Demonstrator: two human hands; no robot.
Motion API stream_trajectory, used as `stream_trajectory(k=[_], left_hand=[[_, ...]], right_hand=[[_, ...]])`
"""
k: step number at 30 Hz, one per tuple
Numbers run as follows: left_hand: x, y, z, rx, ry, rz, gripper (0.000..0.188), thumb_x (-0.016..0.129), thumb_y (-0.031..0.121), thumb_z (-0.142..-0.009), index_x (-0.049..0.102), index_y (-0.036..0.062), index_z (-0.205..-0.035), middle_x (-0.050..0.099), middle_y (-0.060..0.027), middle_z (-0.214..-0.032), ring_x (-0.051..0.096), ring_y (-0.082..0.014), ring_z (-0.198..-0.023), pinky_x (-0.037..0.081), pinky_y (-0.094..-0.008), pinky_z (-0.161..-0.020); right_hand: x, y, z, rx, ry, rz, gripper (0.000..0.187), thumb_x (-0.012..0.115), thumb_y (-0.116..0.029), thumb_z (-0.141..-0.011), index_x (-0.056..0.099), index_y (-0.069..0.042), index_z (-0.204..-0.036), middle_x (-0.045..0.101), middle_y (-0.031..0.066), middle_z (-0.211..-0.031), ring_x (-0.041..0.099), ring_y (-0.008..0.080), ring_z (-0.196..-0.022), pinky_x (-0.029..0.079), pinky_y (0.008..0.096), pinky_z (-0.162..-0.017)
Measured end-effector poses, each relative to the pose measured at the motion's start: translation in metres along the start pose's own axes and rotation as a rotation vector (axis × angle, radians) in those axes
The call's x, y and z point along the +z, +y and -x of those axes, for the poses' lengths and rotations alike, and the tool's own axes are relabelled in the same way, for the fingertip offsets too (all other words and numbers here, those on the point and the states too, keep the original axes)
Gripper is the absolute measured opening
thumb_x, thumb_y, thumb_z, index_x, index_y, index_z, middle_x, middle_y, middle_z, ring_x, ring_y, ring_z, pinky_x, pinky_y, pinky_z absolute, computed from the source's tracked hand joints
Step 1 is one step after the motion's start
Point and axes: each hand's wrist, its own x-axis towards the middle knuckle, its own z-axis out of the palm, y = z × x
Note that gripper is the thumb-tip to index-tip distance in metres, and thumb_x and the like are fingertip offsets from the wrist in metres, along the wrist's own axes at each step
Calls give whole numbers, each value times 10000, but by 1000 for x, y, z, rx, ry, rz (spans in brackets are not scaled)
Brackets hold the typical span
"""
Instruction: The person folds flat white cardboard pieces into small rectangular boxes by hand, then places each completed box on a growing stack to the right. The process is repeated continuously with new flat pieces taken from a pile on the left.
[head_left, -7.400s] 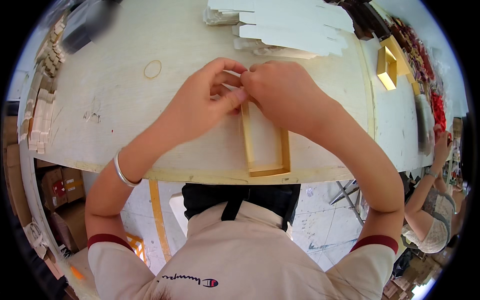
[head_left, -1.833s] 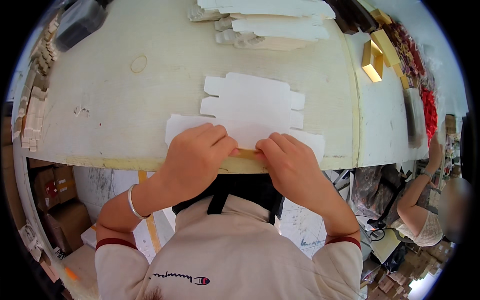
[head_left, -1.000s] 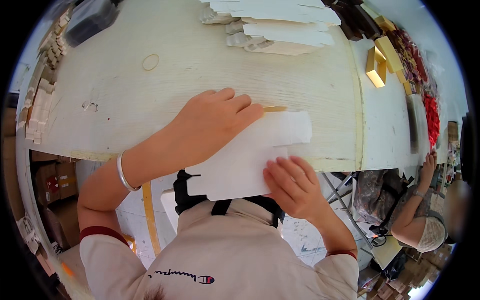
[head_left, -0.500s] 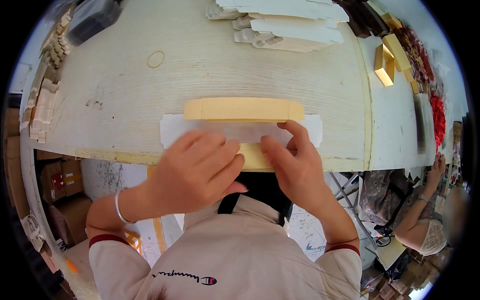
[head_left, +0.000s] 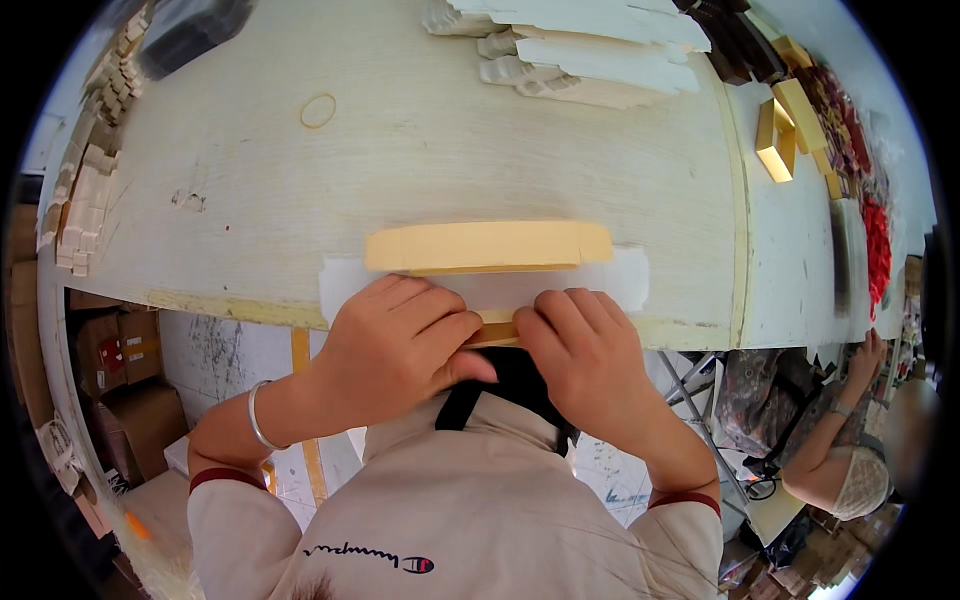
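Note:
A gold and white cardboard box blank (head_left: 490,291) lies at the table's near edge, directly in front of me. Its long far flap (head_left: 490,247) shows gold and stands folded up, with short end tabs. My left hand (head_left: 400,345) has its fingers bent over the near gold strip (head_left: 495,335), left of the middle, its thumb beneath. On the same strip, to the right, my right hand (head_left: 585,360) is closed with curled fingers; its thumb is mostly hidden. White end parts of the blank stick out beyond both hands.
Stacked white card blanks (head_left: 600,65) lie at the far side. A rubber band (head_left: 318,111) is on the table. More blanks (head_left: 90,205) line the left edge. Gold boxes (head_left: 776,140) and red material (head_left: 876,245) sit at the right, where another person's arm (head_left: 850,400) reaches in.
My right hand has come off the far flap and closed on the near strip. The near strip, flatter and wider before, now looks narrower and bent. My left hand has settled onto it.

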Motion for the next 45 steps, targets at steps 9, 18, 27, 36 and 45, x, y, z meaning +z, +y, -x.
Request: stream_trajectory(k=[9, 18, 27, 36, 45], left_hand=[[-11, 19, 3, -17, 66, -283, 258, 722, 207, -769, 664, 47, -963, 632, -79, -938, 602, -228, -808, 480, -318, -670], [-39, -47, -32, -424, -333, 496, 454, 527, -66, -858, 512, 84, -1287, 548, -77, -1116, 532, -120, -705, 473, -271, -646], [-7, -13, -27, -113, -199, 252, 210, 564, -103, -730, 585, 25, -896, 552, -120, -1091, 560, -244, -633, 457, -344, -549], [-31, -23, -29, -101, -475, 491, 239, 737, -10, -698, 596, 49, -882, 589, -62, -1010, 567, -255, -870, 479, -314, -726], [4, -15, -16, -64, -177, 334, 176, 760, 88, -719, 608, 78, -807, 573, -29, -780, 534, -232, -705, 455, -332, -609]], right_hand=[[-3, 5, -18, 8, -34, -142, 139, 611, -16, -705, 509, -41, -796, 500, 90, -754, 527, 243, -728, 425, 341, -616], [-36, 32, -35, -212, -187, 152, 119, 631, -112, -688, 525, -95, -741, 507, 11, -744, 501, 187, -774, 390, 303, -654], [-2, 15, -8, -271, -118, -92, 172, 664, -181, -739, 578, -60, -826, 486, 50, -870, 531, 177, -655, 407, 307, -532], [7, 37, -6, -152, -16, -519, 237, 786, -109, -694, 579, -27, -775, 528, 77, -885, 542, 259, -675, 449, 358, -579], [-2, 19, -12, 3, -72, -459, 216, 679, -42, -776, 478, -26, -853, 432, 108, -830, 526, 277, -718, 451, 376, -610]])
